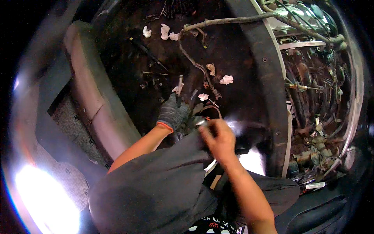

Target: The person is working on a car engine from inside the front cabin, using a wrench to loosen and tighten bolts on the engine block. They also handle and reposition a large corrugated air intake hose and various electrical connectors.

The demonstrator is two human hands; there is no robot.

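My left hand wears a dark grey knit glove with an orange cuff. Its fingers are closed, and a short silver metal rod sticks up from them. My right hand is bare and somewhat smeared by motion, so whether it grips anything is unclear. Just beyond its fingertips is a shiny rounded metal part, beside a thin curved brown band. A small dark cylinder lies to the right of the gloved hand.
Crumpled white scraps and a long dark tool lie on the dark floor. A corrugated hose crosses the far side. At left runs a padded seat edge; at right, beyond a metal sill, are exposed engine parts.
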